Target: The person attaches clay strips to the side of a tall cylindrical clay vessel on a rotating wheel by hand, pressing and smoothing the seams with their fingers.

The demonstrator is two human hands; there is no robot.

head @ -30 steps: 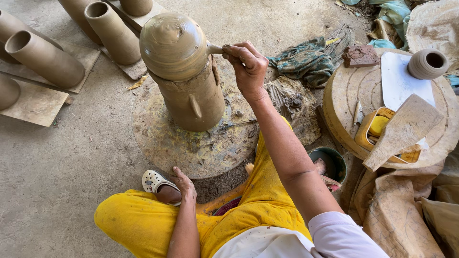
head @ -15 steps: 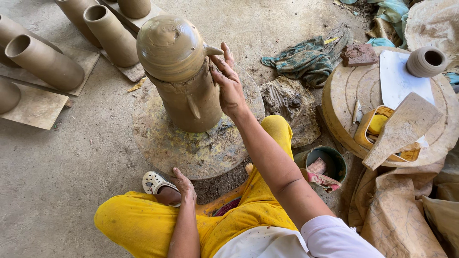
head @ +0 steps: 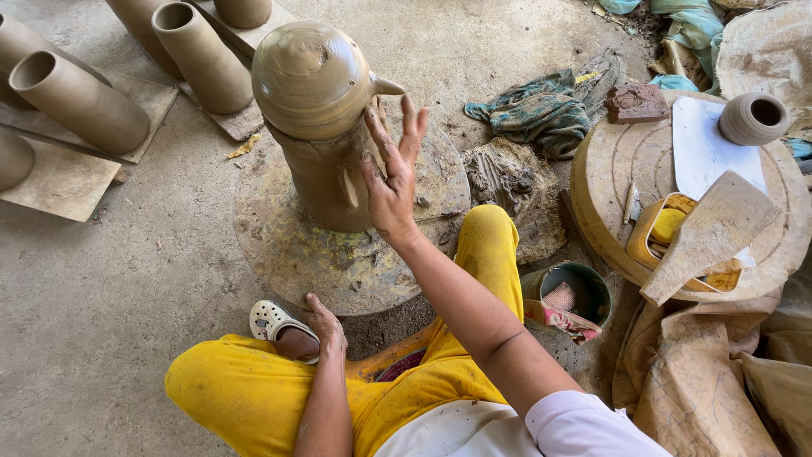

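Concrete floor (head: 110, 279), clay cylinders (head: 80, 101) around pot (head: 317, 110)

Clad in bright yellow trousers (head: 245, 389), smudged here and there with clay. Topped by a white short-sleeved shirt (head: 541, 427), sleeve ending above the elbow. Bare forearms, 2 bare hands: left (head: 326, 326), right (head: 391, 182), dusted with drying clay. Shod in 1 visible white perforated clog (head: 272, 322), grubby at the edges.

Bright soft daylight, sharp, faint shadows
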